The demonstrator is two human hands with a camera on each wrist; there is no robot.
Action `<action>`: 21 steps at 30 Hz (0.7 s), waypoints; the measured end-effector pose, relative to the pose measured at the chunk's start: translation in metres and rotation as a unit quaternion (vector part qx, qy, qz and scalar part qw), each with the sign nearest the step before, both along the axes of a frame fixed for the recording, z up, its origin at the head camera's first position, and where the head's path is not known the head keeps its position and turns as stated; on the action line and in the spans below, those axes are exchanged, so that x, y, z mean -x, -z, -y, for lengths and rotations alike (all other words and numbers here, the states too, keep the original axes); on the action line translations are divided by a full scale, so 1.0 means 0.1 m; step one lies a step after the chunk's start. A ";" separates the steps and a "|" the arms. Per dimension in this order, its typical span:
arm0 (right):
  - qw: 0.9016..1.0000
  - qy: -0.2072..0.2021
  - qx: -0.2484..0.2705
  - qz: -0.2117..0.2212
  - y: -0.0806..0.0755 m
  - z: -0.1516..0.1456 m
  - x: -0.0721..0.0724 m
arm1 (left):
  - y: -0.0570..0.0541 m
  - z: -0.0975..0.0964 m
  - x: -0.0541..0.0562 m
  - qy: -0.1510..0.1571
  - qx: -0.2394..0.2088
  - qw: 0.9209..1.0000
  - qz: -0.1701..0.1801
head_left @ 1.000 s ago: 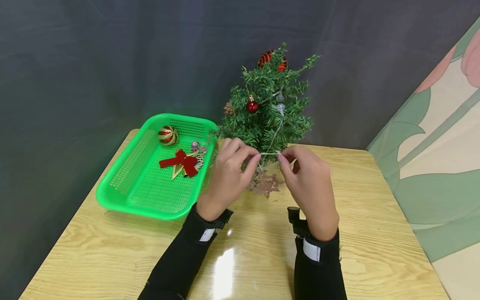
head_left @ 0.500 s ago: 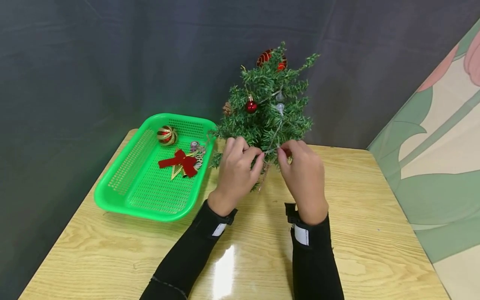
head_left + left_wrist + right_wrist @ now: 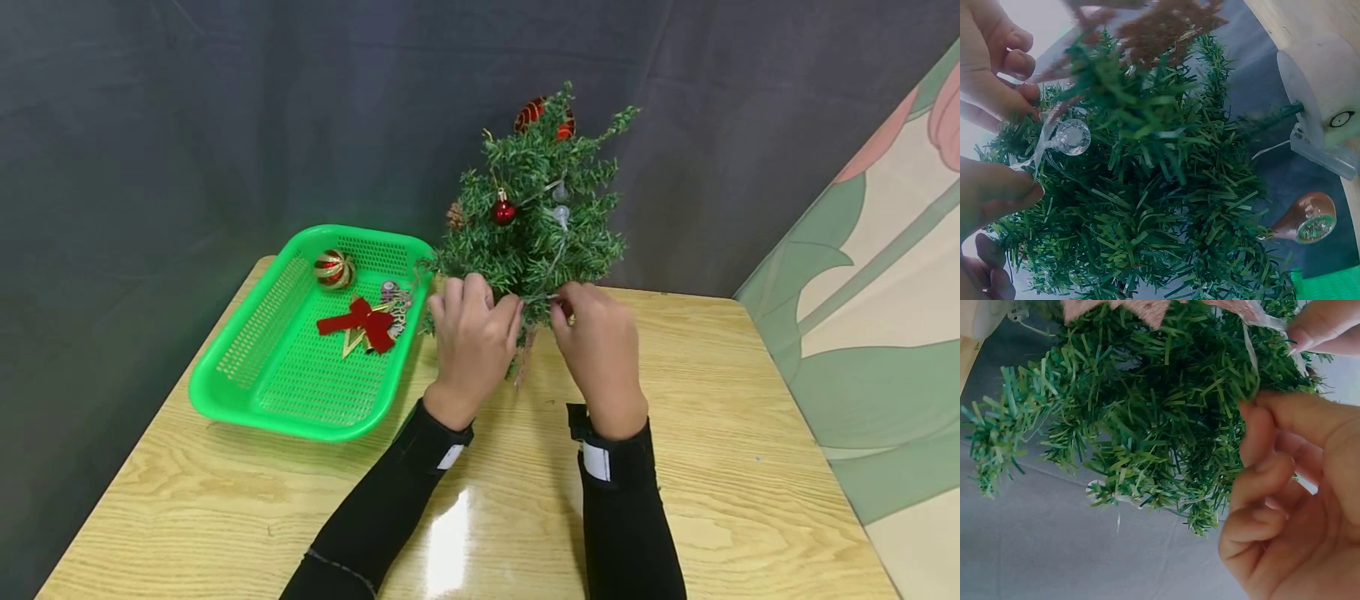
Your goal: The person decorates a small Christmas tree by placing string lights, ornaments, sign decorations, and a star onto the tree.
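Note:
Both hands are at the lower front of a small artificial Christmas tree (image 3: 532, 258). My left hand (image 3: 474, 346) pinches one end of a thin white string (image 3: 538, 297). The other end is between the thumb and forefinger of my right hand (image 3: 600, 358). Below the string hangs a pink glittery ornament (image 3: 1122, 309) with a jagged edge, seen nearly edge-on in the head view and blurred in the left wrist view. A clear round bulb (image 3: 1072, 137) sits among the branches beside the fingers. How the string lies against the branch is partly hidden by the fingers.
A green basket (image 3: 225, 408) stands left of the tree, holding a striped ball (image 3: 334, 269), a red bow (image 3: 360, 321) and other ornaments. On the tree are a red ball (image 3: 503, 208), a pinecone (image 3: 455, 216) and clear lights. A dark cloth (image 3: 225, 125) hangs behind.
Both hands have moved slightly up and closer to the tree, bringing the string against the lower branches. The pink ornament, facing up earlier, now hangs nearly edge-on.

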State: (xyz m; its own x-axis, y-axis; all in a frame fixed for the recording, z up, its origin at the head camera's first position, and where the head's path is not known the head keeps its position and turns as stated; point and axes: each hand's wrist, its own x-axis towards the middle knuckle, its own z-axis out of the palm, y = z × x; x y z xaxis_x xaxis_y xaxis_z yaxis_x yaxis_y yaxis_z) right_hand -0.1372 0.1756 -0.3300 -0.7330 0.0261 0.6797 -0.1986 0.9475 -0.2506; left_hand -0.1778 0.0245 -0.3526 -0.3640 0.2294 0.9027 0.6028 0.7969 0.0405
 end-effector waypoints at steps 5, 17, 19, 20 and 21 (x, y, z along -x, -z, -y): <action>0.998 -0.032 0.016 0.050 -0.02 0.00 -0.04 | 0.01 0.00 -0.02 -0.004 -0.002 1.000 0.014; 0.991 -0.032 0.048 0.124 -0.18 -0.14 -0.25 | -0.12 0.16 -0.14 0.082 -0.029 0.992 0.090; 0.991 -0.022 0.054 0.117 -0.23 -0.18 -0.32 | -0.19 0.23 -0.17 0.097 -0.045 0.990 0.097; 0.992 -0.019 0.057 0.114 -0.25 -0.20 -0.36 | -0.23 0.28 -0.18 0.103 -0.055 0.988 0.100; 0.992 -0.016 0.060 0.112 -0.26 -0.21 -0.39 | -0.26 0.32 -0.19 0.109 -0.065 0.986 0.105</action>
